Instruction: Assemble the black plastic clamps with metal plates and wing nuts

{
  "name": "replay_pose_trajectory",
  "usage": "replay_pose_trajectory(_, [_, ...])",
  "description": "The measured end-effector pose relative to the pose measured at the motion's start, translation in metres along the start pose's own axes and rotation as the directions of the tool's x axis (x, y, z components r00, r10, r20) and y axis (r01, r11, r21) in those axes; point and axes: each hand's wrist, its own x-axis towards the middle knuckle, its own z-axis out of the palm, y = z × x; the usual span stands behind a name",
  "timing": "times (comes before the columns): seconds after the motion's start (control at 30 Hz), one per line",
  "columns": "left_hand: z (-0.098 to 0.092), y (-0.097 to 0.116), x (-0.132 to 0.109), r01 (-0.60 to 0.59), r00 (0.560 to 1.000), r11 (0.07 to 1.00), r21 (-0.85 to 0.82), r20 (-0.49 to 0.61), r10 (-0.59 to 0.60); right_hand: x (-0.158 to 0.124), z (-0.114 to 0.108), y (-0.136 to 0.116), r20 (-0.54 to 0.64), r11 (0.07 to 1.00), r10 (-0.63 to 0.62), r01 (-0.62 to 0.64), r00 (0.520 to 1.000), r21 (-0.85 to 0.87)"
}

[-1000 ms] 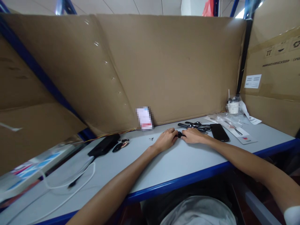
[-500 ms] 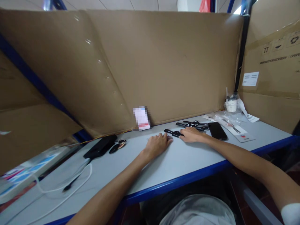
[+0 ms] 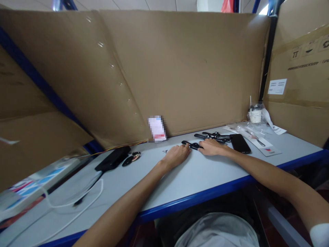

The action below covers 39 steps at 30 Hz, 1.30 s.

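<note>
A black spokeshave (image 3: 194, 145) lies on the grey tabletop between my hands, its left handle showing. My right hand (image 3: 211, 147) is closed around its right end, which the fingers hide. My left hand (image 3: 177, 154) rests on the table with curled fingers, their tips against the tool's left part. Just behind my right hand lie more black spokeshaves (image 3: 214, 137), overlapping each other. Tiny metal pieces (image 3: 165, 151) lie left of my left hand, too small to identify.
A black phone (image 3: 240, 143) lies right of the tools, beside plastic packaging (image 3: 250, 132) and a bagged cup (image 3: 255, 116). A blurred upright card (image 3: 157, 128) leans on the cardboard wall (image 3: 180, 68). Sunglasses (image 3: 131, 158), a black box (image 3: 113, 159) and a white cable (image 3: 100, 192) are at left.
My left hand has moved slightly right, its fingertips now meeting the spokeshave. My right hand stays at its right end. The whole view has shifted a little to the left.
</note>
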Motion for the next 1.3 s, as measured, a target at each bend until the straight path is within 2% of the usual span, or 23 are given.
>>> replay_pose_trajectory(0.17, [0.003,-0.008,0.003,0.048,0.998,0.994,-0.1,-0.038,-0.052,-0.001,-0.002,0.0,-0.001,1.0,0.005,-0.005,1.0,0.011])
replay_pose_trajectory(0.33, [0.004,-0.006,0.001,0.175,0.98,0.979,-0.105,-0.077,-0.183,-0.002,-0.004,-0.002,0.013,1.0,-0.001,0.001,1.0,0.011])
replay_pose_trajectory(0.57, [0.012,-0.006,0.01,0.044,0.991,0.984,-0.174,-0.116,-0.065,-0.003,-0.005,-0.002,0.009,1.0,0.0,0.0,1.0,0.0])
replay_pose_trajectory(0.9, [0.005,-0.008,0.017,-0.075,0.996,0.997,0.018,-0.048,0.075,-0.002,-0.005,-0.002,0.014,1.0,0.02,-0.02,1.0,0.004])
replay_pose_trajectory(1.2, [0.012,-0.018,0.019,0.06,0.992,0.997,-0.054,-0.111,-0.066,-0.002,-0.004,-0.002,0.02,1.0,0.006,-0.006,1.0,0.001])
replay_pose_trajectory(1.3, [0.014,-0.019,0.02,0.07,0.991,0.994,-0.085,-0.108,-0.079,0.0,-0.001,-0.001,0.005,1.0,0.002,-0.002,1.0,-0.008])
